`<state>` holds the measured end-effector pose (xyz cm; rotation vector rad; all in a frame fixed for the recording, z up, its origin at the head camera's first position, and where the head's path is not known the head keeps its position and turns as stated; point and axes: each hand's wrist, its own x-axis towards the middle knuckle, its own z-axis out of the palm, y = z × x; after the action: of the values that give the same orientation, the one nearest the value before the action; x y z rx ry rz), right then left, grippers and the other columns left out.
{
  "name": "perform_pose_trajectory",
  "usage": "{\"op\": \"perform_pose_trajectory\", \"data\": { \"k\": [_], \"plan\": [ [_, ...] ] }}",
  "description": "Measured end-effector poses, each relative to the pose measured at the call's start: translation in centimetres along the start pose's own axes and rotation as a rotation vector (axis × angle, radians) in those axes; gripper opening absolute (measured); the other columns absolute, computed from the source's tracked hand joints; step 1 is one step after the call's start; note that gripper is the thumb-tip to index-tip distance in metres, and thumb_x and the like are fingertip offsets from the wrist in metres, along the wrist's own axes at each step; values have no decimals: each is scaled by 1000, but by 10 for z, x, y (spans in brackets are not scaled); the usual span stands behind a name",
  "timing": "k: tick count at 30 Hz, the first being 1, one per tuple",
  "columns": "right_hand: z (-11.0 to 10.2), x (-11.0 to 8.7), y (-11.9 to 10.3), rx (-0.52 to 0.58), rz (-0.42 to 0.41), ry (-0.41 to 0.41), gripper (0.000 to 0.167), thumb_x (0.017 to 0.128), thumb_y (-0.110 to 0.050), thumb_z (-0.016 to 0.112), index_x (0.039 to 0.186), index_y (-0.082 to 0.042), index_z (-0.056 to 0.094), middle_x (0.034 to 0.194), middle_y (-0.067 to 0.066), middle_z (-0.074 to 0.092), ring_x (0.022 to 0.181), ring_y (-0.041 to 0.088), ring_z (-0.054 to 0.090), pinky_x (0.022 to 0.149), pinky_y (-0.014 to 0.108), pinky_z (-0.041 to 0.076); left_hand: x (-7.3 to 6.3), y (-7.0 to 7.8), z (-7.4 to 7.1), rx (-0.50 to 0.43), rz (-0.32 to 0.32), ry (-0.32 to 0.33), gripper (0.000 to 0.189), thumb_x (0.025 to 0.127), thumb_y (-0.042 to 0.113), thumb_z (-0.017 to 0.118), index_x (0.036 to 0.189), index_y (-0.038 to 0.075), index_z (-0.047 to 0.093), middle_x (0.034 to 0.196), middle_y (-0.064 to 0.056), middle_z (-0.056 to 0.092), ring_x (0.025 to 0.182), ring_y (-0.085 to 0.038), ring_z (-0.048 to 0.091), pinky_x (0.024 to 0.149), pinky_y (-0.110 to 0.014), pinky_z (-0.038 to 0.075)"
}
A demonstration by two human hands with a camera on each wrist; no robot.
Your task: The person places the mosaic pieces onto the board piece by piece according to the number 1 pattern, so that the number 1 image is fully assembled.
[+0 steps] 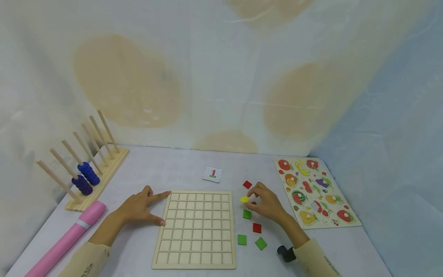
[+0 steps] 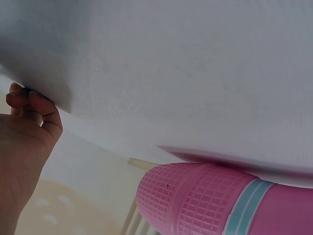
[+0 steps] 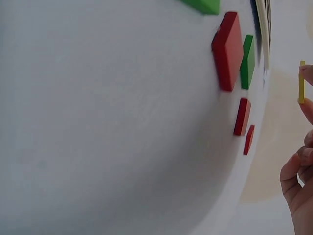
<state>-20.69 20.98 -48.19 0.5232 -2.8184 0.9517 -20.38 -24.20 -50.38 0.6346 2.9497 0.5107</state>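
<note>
My right hand (image 1: pixel 266 203) pinches a small flat yellow wooden-looking tile (image 1: pixel 244 199) between thumb and index finger, just beyond the right edge of a pale wooden square-gridded board (image 1: pixel 194 266); from my right wrist I see the tile edge-on. My left hand (image 1: pixel 138 207) has its thumb and index finger spread wide, the tips at the board's left edge, while my other fingers curl inward.

Around my right hand, on the white-covered desk (image 1: pixel 166 161), lie a small red square tile (image 1: pixel 247 184) farther off, another red tile partly hidden behind my fingers, a green square tile (image 1: pixel 247 214) just nearer to me, then a third red tile (image 1: pixel 257 228) and two more green ones, all to the right of the board. Beyond the board sits a small white printed grid card (image 1: pixel 212 174) with a coloured pattern.

Farther right is a pale board with colourful fruit pictures (image 1: pixel 318 224), and near my right sleeve lies a short black object (image 1: pixel 286 254). On my left, a pink roll with a pale blue band (image 1: pixel 69 242) lies near a wooden peg rack (image 1: pixel 108 169) carrying blue rings (image 1: pixel 89 174) and dark purple rings (image 1: pixel 82 185)
</note>
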Motion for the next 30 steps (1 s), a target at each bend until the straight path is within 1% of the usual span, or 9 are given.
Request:
{"op": "perform_pose_trajectory", "data": {
  "k": [3,7,10,15,23,30],
  "plan": [
    [6,3,-6,8,-1,-8,21,76,-20,84,90,-19,68,88,0,51,82,16,49,62,22,41,0,-1,0,-2,-2,0,103,60,79,74,149,33,46,99,-4,40,66,-15,37,58,-28,32],
    [13,8,-16,28,14,-44,20,77,-22,83,90,-20,69,89,-5,49,83,12,47,62,22,43,1,-1,0,-12,-2,-1,104,59,79,75,148,33,46,99,-4,39,66,-15,38,59,-27,33],
    [17,10,-23,26,-12,-69,20,77,-23,83,91,-20,69,89,-5,49,83,12,47,63,23,41,0,-1,1,-11,-1,0,104,59,79,74,148,34,46,99,-3,39,67,-15,38,59,-28,33],
    [23,16,-34,19,-96,-91,20,78,-24,82,91,-17,70,85,-3,49,79,13,48,64,23,39,0,-1,1,0,-13,-1,106,58,82,73,148,35,46,99,-3,39,67,-15,37,60,-28,32],
    [35,26,-48,-5,-164,-109,20,79,-27,83,92,-16,71,88,-1,54,82,15,52,65,22,41,-1,4,-3,-9,-12,2,105,58,80,74,148,34,46,99,-4,39,68,-16,37,60,-30,31],
    [41,32,-60,10,-170,-140,19,81,-28,79,94,-17,70,91,-2,56,85,12,54,68,22,43,-1,2,-2,2,-7,9,104,58,81,73,148,35,46,98,-3,39,67,-15,37,61,-29,32]
  ]
}}
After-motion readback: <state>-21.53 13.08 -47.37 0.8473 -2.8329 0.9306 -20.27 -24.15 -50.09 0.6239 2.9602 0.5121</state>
